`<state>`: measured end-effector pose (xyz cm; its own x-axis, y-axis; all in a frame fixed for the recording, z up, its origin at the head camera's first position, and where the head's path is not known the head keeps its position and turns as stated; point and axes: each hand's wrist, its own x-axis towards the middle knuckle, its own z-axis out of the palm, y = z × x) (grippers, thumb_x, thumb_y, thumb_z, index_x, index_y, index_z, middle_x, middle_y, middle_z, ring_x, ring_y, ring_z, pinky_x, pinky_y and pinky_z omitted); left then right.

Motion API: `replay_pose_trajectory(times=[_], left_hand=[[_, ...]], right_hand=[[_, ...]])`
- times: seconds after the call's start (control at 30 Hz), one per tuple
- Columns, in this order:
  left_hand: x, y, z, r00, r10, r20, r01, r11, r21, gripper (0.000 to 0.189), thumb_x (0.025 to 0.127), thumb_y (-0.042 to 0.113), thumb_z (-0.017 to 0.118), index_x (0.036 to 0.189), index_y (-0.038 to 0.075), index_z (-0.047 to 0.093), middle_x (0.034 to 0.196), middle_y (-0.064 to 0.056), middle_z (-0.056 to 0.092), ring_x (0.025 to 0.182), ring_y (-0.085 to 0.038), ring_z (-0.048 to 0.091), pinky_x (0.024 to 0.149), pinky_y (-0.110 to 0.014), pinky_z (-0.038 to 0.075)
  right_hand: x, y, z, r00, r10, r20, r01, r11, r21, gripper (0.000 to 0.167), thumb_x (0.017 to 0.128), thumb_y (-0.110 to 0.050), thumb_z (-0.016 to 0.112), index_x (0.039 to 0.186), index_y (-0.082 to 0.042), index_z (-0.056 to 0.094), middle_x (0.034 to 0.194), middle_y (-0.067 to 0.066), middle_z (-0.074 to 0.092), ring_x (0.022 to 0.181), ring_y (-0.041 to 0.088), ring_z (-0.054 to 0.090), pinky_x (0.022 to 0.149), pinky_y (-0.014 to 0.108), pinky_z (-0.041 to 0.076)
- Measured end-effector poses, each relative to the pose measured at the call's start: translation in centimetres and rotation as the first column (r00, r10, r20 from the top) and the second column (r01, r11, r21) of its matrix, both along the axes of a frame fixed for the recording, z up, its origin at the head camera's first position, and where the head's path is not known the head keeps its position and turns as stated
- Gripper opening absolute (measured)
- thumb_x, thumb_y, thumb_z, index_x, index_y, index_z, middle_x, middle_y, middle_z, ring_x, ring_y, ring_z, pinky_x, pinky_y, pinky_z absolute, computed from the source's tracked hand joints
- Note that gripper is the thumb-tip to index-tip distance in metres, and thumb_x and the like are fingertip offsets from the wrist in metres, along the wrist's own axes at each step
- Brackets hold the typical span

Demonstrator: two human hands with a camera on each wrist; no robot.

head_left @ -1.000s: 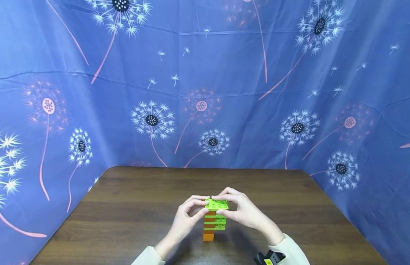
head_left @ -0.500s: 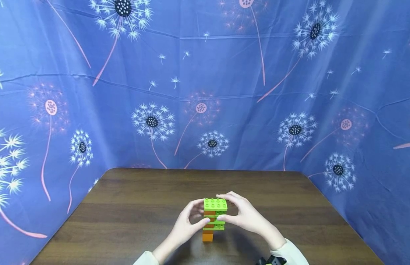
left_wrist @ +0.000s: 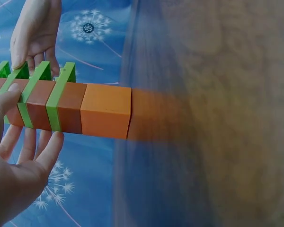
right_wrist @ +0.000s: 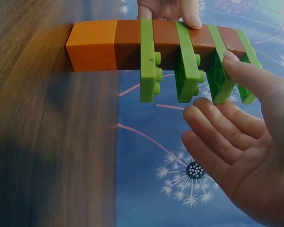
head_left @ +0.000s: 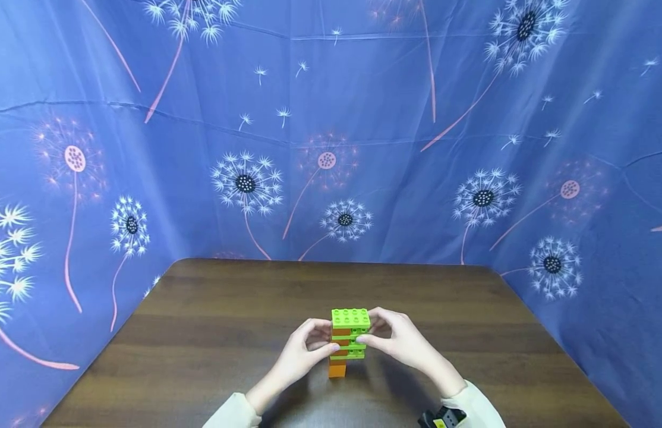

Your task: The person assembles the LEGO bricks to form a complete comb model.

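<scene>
A narrow block tower (head_left: 337,361) stands upright on the table, with an orange block (left_wrist: 106,111) at its base. Above it, brown blocks (right_wrist: 128,45) alternate with several green plates (right_wrist: 147,85) that overhang to the right. An eight-studded green plate (head_left: 350,318) caps it. My left hand (head_left: 300,353) holds the tower's left side, thumb in front and fingers behind. From the right, my right hand (head_left: 403,342) grips the overhanging plates; its thumb lies on a plate edge near mid-height, while the other fingers stretch along the far side in the right wrist view.
The tower stands on a dark wooden table (head_left: 245,297), near its front. A blue dandelion-print cloth (head_left: 395,178) hangs behind the table and along both sides. A black device (head_left: 442,418) is strapped at the right wrist.
Both hands have come down from the top plate to the tower's sides. The right fingers have left the top and moved to the right side. The head view has tilted slightly.
</scene>
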<state>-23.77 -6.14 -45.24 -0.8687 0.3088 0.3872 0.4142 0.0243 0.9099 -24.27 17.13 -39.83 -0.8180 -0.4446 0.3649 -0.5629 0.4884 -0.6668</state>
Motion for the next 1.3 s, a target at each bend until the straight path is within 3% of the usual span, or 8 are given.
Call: replay_pose_trajectory(times=[0.2, 0.43, 0.6, 0.8, 1.03, 1.2, 1.3], left_hand=[[-0.3, 0.1, 0.6, 0.999, 0.034, 0.025, -0.034, 0.999, -0.022, 0.035, 0.08, 0.011, 0.074, 0.111, 0.003, 0.059, 0.107, -0.014, 0.061, 0.091, -0.012, 0.062, 0.084, -0.025, 0.056], [-0.6, -0.1, 1.1, 0.996, 0.072, 0.049, -0.065, 0.99, -0.128, 0.035, 0.082, 0.021, 0.073, 0.11, 0.003, 0.062, 0.098, -0.012, 0.067, 0.083, -0.011, 0.065, 0.072, -0.019, 0.053], [-0.8, -0.2, 1.3, 0.994, 0.026, 0.11, -0.013, 0.993, -0.12, 0.038, 0.084, 0.021, 0.071, 0.111, -0.004, 0.061, 0.095, -0.016, 0.069, 0.076, -0.01, 0.066, 0.07, -0.024, 0.057], [-0.8, -0.1, 1.2, 0.97, -0.044, 0.238, 0.056, 0.998, -0.042, 0.04, 0.085, 0.017, 0.069, 0.111, -0.012, 0.059, 0.096, -0.023, 0.069, 0.076, -0.018, 0.07, 0.07, -0.035, 0.06], [-0.9, 0.1, 0.6, 0.96, -0.045, 0.277, 0.056, 0.998, -0.032, 0.036, 0.086, 0.014, 0.068, 0.107, -0.014, 0.06, 0.091, -0.025, 0.069, 0.075, -0.022, 0.07, 0.067, -0.033, 0.06], [-1.1, 0.2, 0.2, 0.956, -0.035, 0.291, 0.061, 0.995, -0.081, 0.036, 0.086, 0.016, 0.068, 0.104, -0.015, 0.061, 0.087, -0.023, 0.07, 0.069, -0.02, 0.069, 0.064, -0.033, 0.06], [-1.1, 0.2, 0.0, 0.953, -0.019, 0.303, 0.063, 0.988, -0.137, 0.037, 0.086, 0.02, 0.068, 0.103, -0.012, 0.063, 0.085, -0.018, 0.071, 0.066, -0.019, 0.067, 0.06, -0.032, 0.06]], right_hand=[[-0.5, 0.0, 0.2, 1.0, -0.017, 0.012, 0.017, 1.0, -0.006, 0.029, 0.081, -0.032, 0.073, 0.102, -0.013, 0.064, 0.085, -0.004, 0.069, 0.075, 0.004, 0.063, 0.069, 0.026, 0.056], [-1.0, -0.1, 0.5, 0.999, -0.047, -0.024, 0.048, 0.998, 0.042, 0.025, 0.082, -0.035, 0.072, 0.093, -0.012, 0.066, 0.077, -0.007, 0.066, 0.07, 0.001, 0.06, 0.066, 0.025, 0.055], [-1.2, 0.0, 0.8, 0.998, -0.07, 0.007, 0.069, 0.994, 0.081, 0.027, 0.082, -0.036, 0.07, 0.092, -0.011, 0.067, 0.076, -0.008, 0.065, 0.066, 0.001, 0.058, 0.062, 0.021, 0.052], [-1.5, 0.2, 0.0, 0.993, -0.061, 0.099, 0.049, 0.991, 0.122, 0.034, 0.085, -0.041, 0.067, 0.096, -0.009, 0.068, 0.078, -0.006, 0.067, 0.068, 0.004, 0.06, 0.061, 0.02, 0.051], [-1.8, 0.4, -0.9, 0.985, 0.003, 0.175, -0.027, 0.99, 0.138, 0.033, 0.089, -0.042, 0.061, 0.09, -0.009, 0.066, 0.075, 0.007, 0.068, 0.063, 0.009, 0.061, 0.055, 0.02, 0.049], [-2.4, 0.5, -1.5, 0.977, 0.028, 0.21, -0.065, 0.983, 0.172, 0.034, 0.092, -0.041, 0.056, 0.092, -0.008, 0.067, 0.076, 0.003, 0.068, 0.066, 0.02, 0.064, 0.057, 0.02, 0.05], [-2.7, 0.4, -2.0, 0.976, 0.033, 0.215, -0.076, 0.978, 0.196, 0.034, 0.093, -0.039, 0.055, 0.092, -0.007, 0.068, 0.074, 0.001, 0.068, 0.064, 0.02, 0.064, 0.056, 0.02, 0.049]])
